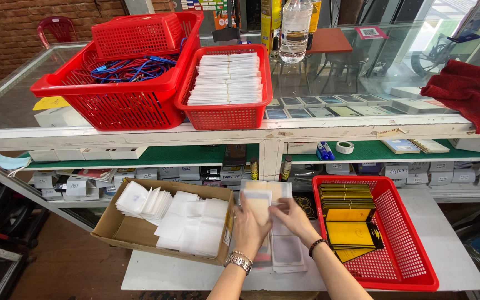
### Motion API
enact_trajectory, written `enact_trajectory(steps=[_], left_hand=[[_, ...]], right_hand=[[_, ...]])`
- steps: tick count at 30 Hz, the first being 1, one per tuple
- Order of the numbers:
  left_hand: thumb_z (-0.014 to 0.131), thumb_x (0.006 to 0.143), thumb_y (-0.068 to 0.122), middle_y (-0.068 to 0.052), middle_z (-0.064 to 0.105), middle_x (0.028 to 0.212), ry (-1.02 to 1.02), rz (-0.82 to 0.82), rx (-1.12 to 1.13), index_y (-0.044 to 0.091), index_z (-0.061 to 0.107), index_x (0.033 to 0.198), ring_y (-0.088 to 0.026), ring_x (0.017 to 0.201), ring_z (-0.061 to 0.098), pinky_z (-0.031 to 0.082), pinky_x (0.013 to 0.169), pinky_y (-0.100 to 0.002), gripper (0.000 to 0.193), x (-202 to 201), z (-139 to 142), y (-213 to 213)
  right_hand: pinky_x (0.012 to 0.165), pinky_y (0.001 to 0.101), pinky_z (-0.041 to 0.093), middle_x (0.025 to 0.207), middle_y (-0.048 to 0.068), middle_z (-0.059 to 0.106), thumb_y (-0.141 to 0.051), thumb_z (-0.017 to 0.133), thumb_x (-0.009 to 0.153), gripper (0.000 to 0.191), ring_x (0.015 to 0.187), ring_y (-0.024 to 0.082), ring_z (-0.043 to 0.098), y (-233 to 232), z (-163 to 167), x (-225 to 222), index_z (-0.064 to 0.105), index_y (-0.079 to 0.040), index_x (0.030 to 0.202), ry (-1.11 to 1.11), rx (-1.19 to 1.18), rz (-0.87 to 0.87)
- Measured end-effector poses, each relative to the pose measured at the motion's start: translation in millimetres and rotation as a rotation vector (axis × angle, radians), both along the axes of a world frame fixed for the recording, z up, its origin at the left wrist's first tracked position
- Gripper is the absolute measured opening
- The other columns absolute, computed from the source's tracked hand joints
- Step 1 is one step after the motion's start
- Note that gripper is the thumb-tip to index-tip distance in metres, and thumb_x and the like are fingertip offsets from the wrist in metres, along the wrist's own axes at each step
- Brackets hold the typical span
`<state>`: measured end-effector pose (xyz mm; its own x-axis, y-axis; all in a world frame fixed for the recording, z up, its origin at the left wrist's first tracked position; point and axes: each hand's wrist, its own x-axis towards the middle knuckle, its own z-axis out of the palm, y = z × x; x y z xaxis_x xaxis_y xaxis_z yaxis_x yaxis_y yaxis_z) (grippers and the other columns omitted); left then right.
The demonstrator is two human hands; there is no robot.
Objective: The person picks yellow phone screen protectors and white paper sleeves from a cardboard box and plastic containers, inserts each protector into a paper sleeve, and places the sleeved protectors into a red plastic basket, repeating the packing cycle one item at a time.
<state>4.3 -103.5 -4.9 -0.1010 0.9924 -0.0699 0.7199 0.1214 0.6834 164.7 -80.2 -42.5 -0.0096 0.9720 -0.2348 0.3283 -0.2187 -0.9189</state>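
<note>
Across the upper half of the frame runs a long glass display counter with a white painted frame [329, 132], and on it at upper left stands a large red plastic basket full of blue and red cables [112, 89], with a smaller red plastic basket of stacked white sleeves [226, 83] just beside it in the upper middle. Below, the white worktable [445, 239] fills the lower part of the frame. At lower right on it is a red plastic basket holding yellow and black flat packets [387, 233], and at lower left an open brown cardboard box of white paper envelopes [168, 219]. Between these two, at the lower centre, lies a loose pile of thin clear rectangular sheets [287, 253]. The left hand [250, 228], with a metal watch at the wrist, and the right hand [295, 219], with a dark bead bracelet, both pinch one thin pale rectangular sleeve [259, 203] and hold it just above this pile. I judge this sleeve very light, flat and somewhat smooth, so it may slip; if it holds a glass sheet it is stiff but fragile. It seems best to take it by the edges, with the fingers on both faces.
</note>
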Motion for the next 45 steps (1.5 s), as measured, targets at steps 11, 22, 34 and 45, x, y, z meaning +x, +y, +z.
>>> enact_trajectory(steps=[11,22,34,45], left_hand=[[0.077,0.087,0.031,-0.009,0.075,0.111,-1.205,-0.212,-0.256,-0.003,0.065,0.126,-0.017,0.097,0.071,0.057,0.083,-0.033,0.053,-22,-8,77],[0.075,0.091,0.029,-0.008,0.076,0.107,-1.236,-0.222,-0.294,0.003,0.074,0.111,-0.013,0.090,0.073,0.060,0.077,-0.030,0.033,-9,-17,58],[0.079,0.086,0.041,-0.013,0.078,0.105,-0.804,-0.611,-0.589,-0.002,0.068,0.120,-0.016,0.084,0.076,0.062,0.075,-0.032,0.055,30,-16,42],[0.075,0.083,0.049,-0.016,0.081,0.099,-0.406,-0.045,0.034,0.001,0.076,0.109,-0.025,0.086,0.078,0.060,0.076,-0.038,0.054,-116,-19,57]], right_hand=[[0.092,0.0288,0.054,0.116,0.002,0.073,-0.027,0.061,0.098,0.041,0.104,0.009,0.066,5,5,6,0.063,-0.005,0.133,0.364,-0.048,0.151],[0.077,0.0342,0.064,0.108,0.008,0.074,-0.023,0.066,0.094,0.033,0.093,0.014,0.073,-10,4,15,0.065,-0.001,0.118,0.423,-0.150,0.202],[0.081,0.0287,0.054,0.101,0.007,0.076,-0.017,0.064,0.095,0.027,0.092,0.015,0.069,19,31,93,0.073,0.002,0.111,0.321,0.183,-0.367],[0.088,0.0358,0.053,0.118,0.015,0.066,-0.018,0.061,0.100,0.034,0.105,0.023,0.065,-54,-14,198,0.060,0.004,0.127,0.057,0.189,-1.154]])
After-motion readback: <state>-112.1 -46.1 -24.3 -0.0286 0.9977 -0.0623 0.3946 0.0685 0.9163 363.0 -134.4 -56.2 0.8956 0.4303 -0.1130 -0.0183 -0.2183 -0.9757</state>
